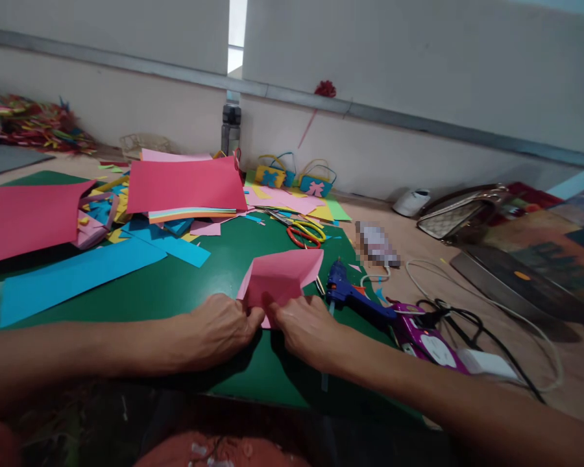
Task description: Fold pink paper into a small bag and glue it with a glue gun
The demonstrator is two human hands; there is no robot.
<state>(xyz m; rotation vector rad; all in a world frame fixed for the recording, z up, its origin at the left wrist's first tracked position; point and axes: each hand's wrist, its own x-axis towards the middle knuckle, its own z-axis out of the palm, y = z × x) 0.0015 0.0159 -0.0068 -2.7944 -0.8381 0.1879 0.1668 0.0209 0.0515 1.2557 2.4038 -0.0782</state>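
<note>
A pink sheet of paper, bent with its far edge raised, is held above the green mat. My left hand is closed on its near left edge, thumb pressed against the paper. Close beside it, my right hand pinches the near right part. Both thumbs almost meet at the near edge; some fingertips are hidden behind the paper. Just right of my right hand lies a blue glue gun with a clear glue stick. Beyond the paper rest red-handled scissors and yellow-handled scissors.
Blue paper strips and red sheets cover the left side. Small paper baskets stand at the back. On the right are a purple extension socket, cables, a phone with blurred screen and a handbag.
</note>
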